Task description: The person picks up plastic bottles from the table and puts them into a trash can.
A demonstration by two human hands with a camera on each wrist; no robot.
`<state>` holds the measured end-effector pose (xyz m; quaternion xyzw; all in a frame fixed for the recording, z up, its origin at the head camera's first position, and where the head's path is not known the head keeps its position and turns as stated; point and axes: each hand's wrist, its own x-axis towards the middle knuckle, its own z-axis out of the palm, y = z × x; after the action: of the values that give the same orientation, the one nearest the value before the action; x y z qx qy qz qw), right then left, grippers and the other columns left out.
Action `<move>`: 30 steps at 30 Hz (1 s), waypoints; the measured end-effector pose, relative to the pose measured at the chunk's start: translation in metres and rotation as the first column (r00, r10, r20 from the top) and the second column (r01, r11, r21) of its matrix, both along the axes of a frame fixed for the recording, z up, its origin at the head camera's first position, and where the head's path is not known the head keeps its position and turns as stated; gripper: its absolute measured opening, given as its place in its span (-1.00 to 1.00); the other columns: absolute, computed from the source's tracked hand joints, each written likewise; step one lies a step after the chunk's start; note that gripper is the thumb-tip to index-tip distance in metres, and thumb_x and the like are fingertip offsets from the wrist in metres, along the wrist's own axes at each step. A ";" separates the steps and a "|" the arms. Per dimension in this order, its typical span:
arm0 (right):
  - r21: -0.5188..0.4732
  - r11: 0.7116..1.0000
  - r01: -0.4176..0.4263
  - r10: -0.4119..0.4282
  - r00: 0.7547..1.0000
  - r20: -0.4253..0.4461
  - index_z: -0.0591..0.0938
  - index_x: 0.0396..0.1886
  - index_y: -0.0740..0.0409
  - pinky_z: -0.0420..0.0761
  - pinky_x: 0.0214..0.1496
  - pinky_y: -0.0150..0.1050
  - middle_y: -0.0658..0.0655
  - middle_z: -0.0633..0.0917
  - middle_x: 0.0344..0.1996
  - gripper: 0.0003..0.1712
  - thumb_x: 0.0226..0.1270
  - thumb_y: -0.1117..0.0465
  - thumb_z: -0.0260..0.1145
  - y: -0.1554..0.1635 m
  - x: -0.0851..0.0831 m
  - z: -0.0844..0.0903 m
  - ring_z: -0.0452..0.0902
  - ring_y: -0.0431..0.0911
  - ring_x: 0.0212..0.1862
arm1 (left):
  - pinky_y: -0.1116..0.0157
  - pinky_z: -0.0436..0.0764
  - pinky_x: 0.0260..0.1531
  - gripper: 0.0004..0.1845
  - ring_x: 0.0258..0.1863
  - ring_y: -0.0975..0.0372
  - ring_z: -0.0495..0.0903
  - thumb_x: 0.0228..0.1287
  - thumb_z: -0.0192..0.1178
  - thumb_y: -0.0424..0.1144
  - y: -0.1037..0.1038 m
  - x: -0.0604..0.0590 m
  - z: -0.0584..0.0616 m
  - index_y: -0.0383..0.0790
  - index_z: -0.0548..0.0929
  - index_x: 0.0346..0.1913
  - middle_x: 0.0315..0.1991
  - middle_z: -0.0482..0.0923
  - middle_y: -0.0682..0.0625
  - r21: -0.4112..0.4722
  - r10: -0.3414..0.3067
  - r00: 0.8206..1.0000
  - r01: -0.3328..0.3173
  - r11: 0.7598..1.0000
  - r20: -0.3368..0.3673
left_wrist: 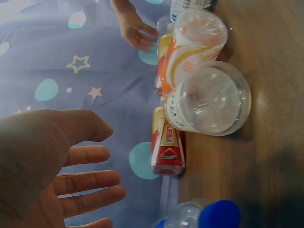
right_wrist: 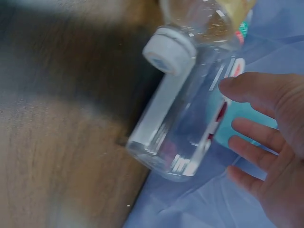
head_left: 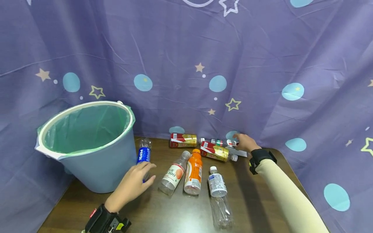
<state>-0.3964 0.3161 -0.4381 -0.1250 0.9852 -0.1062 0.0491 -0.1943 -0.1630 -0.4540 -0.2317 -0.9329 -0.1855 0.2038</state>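
Observation:
My left hand [head_left: 132, 181] hovers beside a Pepsi bottle [head_left: 144, 154] with a blue label; in the left wrist view its fingers [left_wrist: 90, 183] are spread and hold nothing. At the back right, my right hand [head_left: 245, 142] is next to a clear plastic bottle [right_wrist: 183, 118] lying against the curtain. The right wrist view shows the thumb close to this bottle's side, the fingers loosely bent and nothing gripped; whether the thumb touches is hard to tell. Two red-and-gold bottles, one at the back [head_left: 183, 140] and one nearer [head_left: 215, 151], lie on their sides.
A blue-grey bucket [head_left: 96, 171] with a green liner stands at the left. Mid-table lie a peach-label bottle [head_left: 174, 174] and an orange-capped bottle [head_left: 193, 173]. A clear bottle [head_left: 218, 186] with a white label lies nearer the front. A purple curtain [head_left: 175, 64] hangs behind the wooden table [head_left: 163, 213].

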 end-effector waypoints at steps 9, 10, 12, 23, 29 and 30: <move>0.020 1.000 0.022 -0.023 1.000 0.016 0.54 0.26 0.34 0.63 -0.09 0.21 0.43 0.68 0.06 -0.25 -0.03 0.40 0.50 0.012 0.001 -0.023 0.62 0.28 0.01 | 0.11 0.70 -0.05 -0.62 -0.11 0.11 0.72 0.15 0.47 -0.21 0.003 0.003 -0.011 -0.23 0.71 0.02 -0.12 0.71 -0.03 -0.007 -0.020 1.000 0.020 1.000 -0.001; 0.018 0.999 0.033 -0.034 0.999 0.021 0.54 0.27 0.33 0.62 -0.06 0.23 0.44 0.66 0.09 -0.24 -0.05 0.40 0.50 0.012 0.001 -0.026 0.61 0.30 0.04 | 0.11 0.70 -0.06 -0.62 -0.11 0.11 0.72 0.15 0.47 -0.21 0.003 0.004 -0.012 -0.23 0.71 0.03 -0.11 0.71 -0.03 -0.006 -0.020 1.000 0.020 1.000 0.004; 0.017 0.998 0.053 -0.053 0.998 0.037 0.52 0.31 0.32 0.62 -0.02 0.27 0.45 0.63 0.16 -0.18 -0.08 0.41 0.50 0.014 0.003 -0.029 0.59 0.34 0.10 | 0.11 0.70 -0.07 -0.63 -0.11 0.11 0.72 0.17 0.46 -0.20 0.003 0.004 -0.012 -0.21 0.70 0.03 -0.11 0.71 -0.03 -0.010 -0.014 1.000 0.014 1.000 0.018; 0.039 0.998 0.055 -0.057 0.997 0.050 0.39 0.40 0.33 0.57 0.05 0.36 0.40 0.66 0.05 -0.04 -0.11 0.38 0.52 0.008 0.002 -0.039 0.57 0.39 0.11 | 0.11 0.70 -0.04 -0.64 -0.09 0.12 0.72 0.22 0.43 -0.20 0.003 0.006 -0.016 -0.18 0.70 0.06 -0.07 0.71 -0.01 -0.005 0.002 0.996 -0.001 1.000 0.085; 0.041 0.998 0.054 -0.058 0.994 0.096 0.39 0.31 0.35 0.54 0.05 0.38 0.39 0.66 -0.02 -0.12 -0.11 0.42 0.50 0.004 0.001 -0.042 0.57 0.37 0.08 | 0.09 0.70 -0.02 -0.65 -0.06 0.11 0.72 0.22 0.42 -0.21 0.006 0.007 -0.019 -0.18 0.70 0.06 -0.05 0.71 -0.01 -0.002 0.005 0.994 -0.005 1.000 0.111; 0.042 0.998 0.055 -0.060 0.992 0.112 0.39 0.29 0.35 0.54 0.05 0.37 0.40 0.65 -0.02 -0.15 -0.10 0.42 0.50 0.004 0.000 -0.043 0.57 0.37 0.08 | 0.09 0.70 -0.02 -0.65 -0.06 0.11 0.72 0.22 0.43 -0.21 0.006 0.008 -0.020 -0.18 0.70 0.05 -0.05 0.71 -0.02 0.001 0.005 0.994 -0.005 1.000 0.112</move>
<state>-0.3960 0.3199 -0.4807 -0.0894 0.9859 -0.0954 0.1041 -0.1866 -0.1570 -0.4740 -0.2186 -0.9434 -0.1982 0.1517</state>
